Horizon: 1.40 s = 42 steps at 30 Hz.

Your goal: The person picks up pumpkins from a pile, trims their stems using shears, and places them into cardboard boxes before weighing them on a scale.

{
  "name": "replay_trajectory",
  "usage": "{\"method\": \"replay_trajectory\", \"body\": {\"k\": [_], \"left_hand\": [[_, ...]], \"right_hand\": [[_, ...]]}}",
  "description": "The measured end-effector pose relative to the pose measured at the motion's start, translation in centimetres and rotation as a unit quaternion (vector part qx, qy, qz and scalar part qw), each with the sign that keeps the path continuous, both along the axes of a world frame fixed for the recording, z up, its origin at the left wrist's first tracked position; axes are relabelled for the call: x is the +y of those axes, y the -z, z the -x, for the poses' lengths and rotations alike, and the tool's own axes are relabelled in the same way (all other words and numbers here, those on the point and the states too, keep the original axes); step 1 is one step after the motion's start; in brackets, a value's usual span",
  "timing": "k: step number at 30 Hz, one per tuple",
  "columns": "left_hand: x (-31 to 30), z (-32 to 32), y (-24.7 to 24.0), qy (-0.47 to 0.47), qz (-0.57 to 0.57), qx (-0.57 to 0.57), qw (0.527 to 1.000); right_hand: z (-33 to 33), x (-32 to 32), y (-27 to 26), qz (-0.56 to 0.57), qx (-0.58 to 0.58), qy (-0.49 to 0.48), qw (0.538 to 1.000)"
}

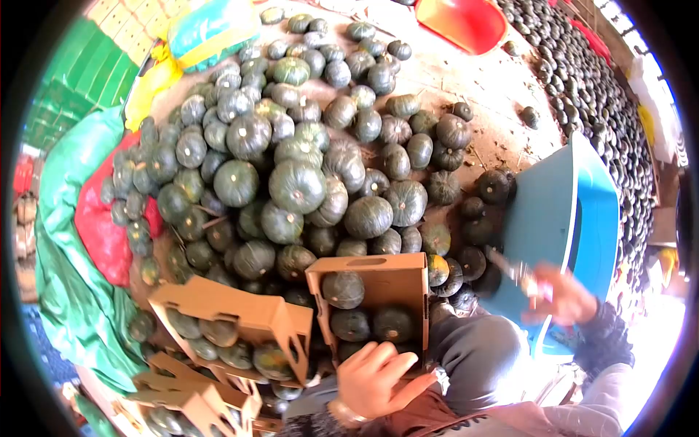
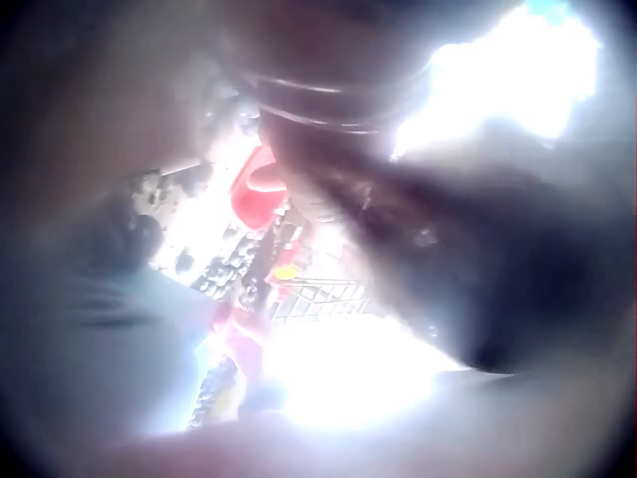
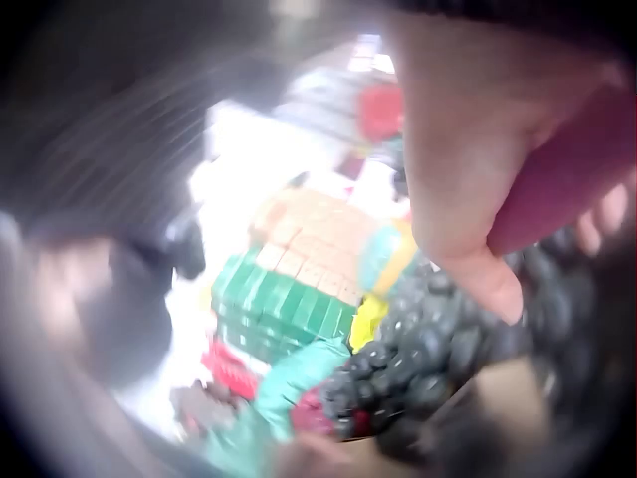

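My right hand (image 1: 561, 295) grips a blurred tool by its magenta handle (image 3: 567, 174); a narrow pale end (image 1: 506, 266) points away from the hand. It is held beside the blue plastic tub (image 1: 535, 218). My left hand (image 1: 375, 382) hovers over my lap with fingers relaxed and thumb stretched out, holding nothing that shows. Just beyond its fingertips stands a small cardboard box (image 1: 397, 291) with several dark green squashes (image 1: 393, 324) inside. To its left, another cardboard box (image 1: 233, 313) also holds squashes. The left wrist view is mostly blur and glare.
A big heap of green squashes (image 1: 298, 186) lies in front of the boxes. More form a long pile (image 1: 590, 95) at the far right. A red basin (image 1: 462, 25) sits at the back. Green sheeting (image 1: 76, 240) and a red sack (image 1: 105, 218) lie left, near stacked green cartons (image 1: 84, 65).
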<state>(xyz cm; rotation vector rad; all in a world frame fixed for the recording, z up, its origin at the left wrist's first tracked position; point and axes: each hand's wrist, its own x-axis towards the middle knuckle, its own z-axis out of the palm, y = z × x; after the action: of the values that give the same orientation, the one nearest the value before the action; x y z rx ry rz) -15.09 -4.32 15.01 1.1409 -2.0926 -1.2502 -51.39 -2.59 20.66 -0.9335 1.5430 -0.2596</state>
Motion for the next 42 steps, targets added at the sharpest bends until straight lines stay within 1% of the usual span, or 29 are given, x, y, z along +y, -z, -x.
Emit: {"method": "replay_trajectory", "body": {"k": [1, 2, 3, 4, 5, 7, 9, 10, 11, 13, 15, 17, 19, 21, 23, 25, 26, 27, 28, 29, 30, 33, 34, 35, 37, 38, 39, 41, 42], "left_hand": [[-0.7, 0.7, 0.9, 0.01, 0.067, 0.028, 0.997], [-0.4, 1.4, 1.6, 0.013, 0.072, 0.024, 0.997], [0.8, 1.8, 2.4, 0.017, 0.076, 0.017, 0.997], [2.2, 2.7, 3.7, -0.011, 0.04, 0.024, 0.999], [1.6, 2.9, 3.0, 0.039, 0.11, 0.025, 0.993], [2.2, 3.5, 6.2, 0.031, -0.051, 0.043, 0.997], [2.5, 4.0, 8.0, -0.006, 0.03, -0.001, 1.0], [4.8, 3.1, 9.5, 0.027, -0.025, -0.111, 0.993], [5.1, 2.4, 7.4, 0.083, -0.075, -0.191, 0.975], [6.4, 1.8, 2.5, 0.065, -0.191, -0.151, 0.968], [6.7, 0.5, -5.0, 0.05, -0.147, -0.124, 0.98], [5.8, -2.0, -15.8, 0.01, -0.29, -0.081, 0.953], [8.1, -6.4, -19.8, -0.056, -0.114, -0.071, 0.989], [9.5, -11.3, -26.1, -0.084, -0.073, -0.095, 0.989], [11.9, -17.1, -29.5, -0.087, -0.084, -0.132, 0.984], [13.8, -21.5, -31.5, -0.177, -0.312, -0.084, 0.93], [15.4, -26.1, -28.0, -0.084, -0.175, -0.147, 0.97], [16.0, -27.3, -29.6, -0.153, -0.303, -0.172, 0.925], [17.6, -29.5, -29.3, -0.17, -0.334, -0.151, 0.914], [18.3, -31.4, -28.5, -0.19, -0.362, -0.124, 0.904], [18.8, -33.1, -28.5, -0.165, -0.386, -0.216, 0.881], [21.0, -34.4, -32.4, -0.238, -0.465, -0.279, 0.806], [21.9, -34.8, -32.5, -0.291, -0.467, -0.225, 0.804], [23.2, -37.4, -29.9, -0.196, -0.449, -0.222, 0.843], [25.8, -41.4, -23.7, -0.107, -0.271, -0.22, 0.931], [24.6, -41.2, -24.8, 0.032, -0.231, -0.242, 0.942], [24.7, -40.6, -26.1, -0.063, -0.297, -0.245, 0.921], [22.2, -37.0, -32.0, -0.112, -0.426, -0.216, 0.871], [21.0, -35.2, -34.8, -0.108, -0.424, -0.211, 0.874]], "right_hand": [[1.5, 2.0, 0.1, 0.223, -0.038, -0.38, 0.897], [-2.2, 3.6, -2.7, -0.144, -0.066, -0.065, 0.985], [-5.4, 5.2, -4.4, -0.241, -0.129, 0.188, 0.943], [-6.8, 6.6, -5.0, -0.247, -0.127, 0.23, 0.933], [-6.8, 8.0, -4.7, -0.235, -0.142, 0.228, 0.934], [-7.6, 9.0, -4.8, -0.19, -0.097, 0.275, 0.938], [-6.9, 9.0, -4.8, -0.265, -0.029, 0.285, 0.921], [-6.8, 9.4, -4.7, -0.257, 0.006, 0.276, 0.926], [-6.3, 9.9, -4.9, -0.27, 0.015, 0.264, 0.926], [-5.0, 12.0, -5.0, -0.263, 0.043, 0.271, 0.925], [-4.8, 11.8, -8.0, -0.321, -0.01, 0.332, 0.887], [-3.6, 14.0, -8.0, -0.34, -0.002, 0.301, 0.891], [-4.0, 13.8, -16.2, -0.315, -0.023, 0.286, 0.905], [-2.3, 17.4, -17.4, -0.25, -0.115, 0.341, 0.899], [-0.1, 20.9, -21.3, -0.117, -0.071, 0.275, 0.951], [3.9, 29.0, -19.8, -0.05, -0.179, 0.343, 0.921], [5.9, 33.8, -18.6, -0.043, -0.104, 0.273, 0.956], [4.5, 37.8, -21.4, 0.095, 0.196, 0.105, 0.97], [2.6, 43.9, -22.9, -0.022, 0.132, 0.38, 0.915], [0.7, 48.3, -23.3, -0.131, 0.058, 0.616, 0.774], [-1.6, 51.4, -24.7, -0.159, 0.055, 0.683, 0.71], [-8.5, 59.6, -27.0, -0.191, 0.06, 0.735, 0.648], [-10.7, 61.2, -27.4, -0.2, 0.055, 0.742, 0.637], [-12.8, 62.3, -27.8, -0.212, 0.049, 0.745, 0.63], [-16.8, 64.2, -28.1, -0.23, 0.04, 0.75, 0.619], [-18.4, 65.0, -28.0, -0.236, 0.035, 0.753, 0.614], [-20.1, 66.0, -28.2, -0.242, 0.031, 0.754, 0.609], [-23.4, 68.1, -28.2, -0.248, 0.022, 0.763, 0.597], [-25.1, 69.4, -28.2, -0.248, 0.018, 0.771, 0.587]]}}
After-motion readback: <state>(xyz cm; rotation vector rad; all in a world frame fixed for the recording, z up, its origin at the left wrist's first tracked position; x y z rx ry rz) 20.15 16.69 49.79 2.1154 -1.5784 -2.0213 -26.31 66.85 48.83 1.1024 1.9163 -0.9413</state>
